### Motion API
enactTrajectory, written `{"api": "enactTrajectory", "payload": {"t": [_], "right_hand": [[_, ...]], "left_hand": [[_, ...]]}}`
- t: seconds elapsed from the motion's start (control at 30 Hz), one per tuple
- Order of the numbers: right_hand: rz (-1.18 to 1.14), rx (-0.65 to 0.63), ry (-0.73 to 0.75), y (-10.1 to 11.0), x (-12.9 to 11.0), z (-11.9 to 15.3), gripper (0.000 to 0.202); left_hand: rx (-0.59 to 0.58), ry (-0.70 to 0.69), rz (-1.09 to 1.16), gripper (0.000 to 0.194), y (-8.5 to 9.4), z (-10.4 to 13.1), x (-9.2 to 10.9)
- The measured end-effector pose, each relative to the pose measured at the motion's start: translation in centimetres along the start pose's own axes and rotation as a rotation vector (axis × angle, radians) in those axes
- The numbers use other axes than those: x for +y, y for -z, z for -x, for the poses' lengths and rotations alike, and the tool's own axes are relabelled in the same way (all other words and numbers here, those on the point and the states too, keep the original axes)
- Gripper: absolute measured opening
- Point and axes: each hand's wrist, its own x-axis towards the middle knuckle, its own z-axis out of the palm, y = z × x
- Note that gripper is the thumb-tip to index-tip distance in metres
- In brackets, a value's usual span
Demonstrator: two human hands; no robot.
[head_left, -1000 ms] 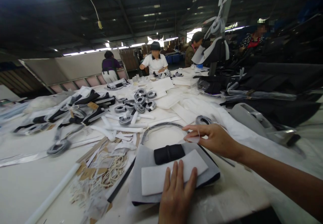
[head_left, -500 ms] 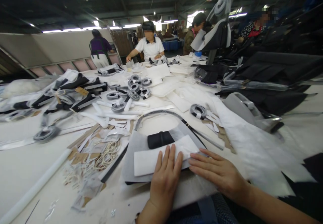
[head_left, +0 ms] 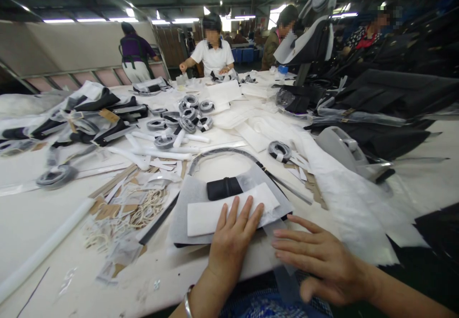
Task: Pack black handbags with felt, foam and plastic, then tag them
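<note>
A black handbag lies flat on the table before me, mostly covered by a thin translucent wrapping sheet (head_left: pixel 181 222). Its black flap or strap piece (head_left: pixel 224 189) shows through, and a wrapped handle (head_left: pixel 229 150) arches away at the back. Across the bag's front lies a folded white padding strip (head_left: pixel 204 220). My left hand (head_left: pixel 233 236) presses flat on that strip, fingers spread. Off the bag's right corner, my right hand (head_left: pixel 319 258) is open, fingers apart. A clear plastic strip (head_left: pixel 287 279) hangs over the table edge beside it.
To the left lie cords (head_left: pixel 148 208) and paper tags, with a white roll (head_left: pixel 46 248) nearby. Wrapped coils (head_left: pixel 188 112) sit farther back. White sheets (head_left: pixel 322 179) and black bags (head_left: pixel 394 93) fill the right. A person in a white shirt (head_left: pixel 213 57) works across the table.
My right hand has come off the bag's front right corner, moving down and opening its fingers. My left hand stays on the white strip. The view has shifted slightly.
</note>
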Motion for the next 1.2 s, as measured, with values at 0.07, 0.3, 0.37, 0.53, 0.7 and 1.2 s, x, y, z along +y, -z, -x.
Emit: {"api": "enactTrajectory", "payload": {"t": [0.07,0.3,0.37,0.53,0.7,1.2], "right_hand": [[-0.067,0.105,-0.129,1.1,0.3,-0.2,0.048],[0.103,0.113,-0.187,0.2,4.2,-2.5,0.032],[0.116,0.086,-0.125,-0.3,4.9,-2.9,0.035],[0.213,0.082,-0.034,-0.6,4.8,-3.1,0.034],[0.261,0.07,-0.016,-0.9,4.4,-2.9,0.036],[0.194,0.096,-0.1,-3.3,5.2,-3.2,0.022]], "left_hand": [[-0.007,-0.008,0.002,0.045,0.0,0.0,0.0],[0.014,-0.01,0.0,0.045,0.0,0.0,0.0],[0.025,-0.012,0.001,0.046,-0.1,0.0,0.0],[0.039,-0.004,0.008,0.043,-0.2,-0.1,-0.1],[-0.008,-0.019,-0.003,0.045,0.2,-0.2,-0.2],[-0.314,0.052,0.264,0.072,2.0,-1.3,-0.5]]}}
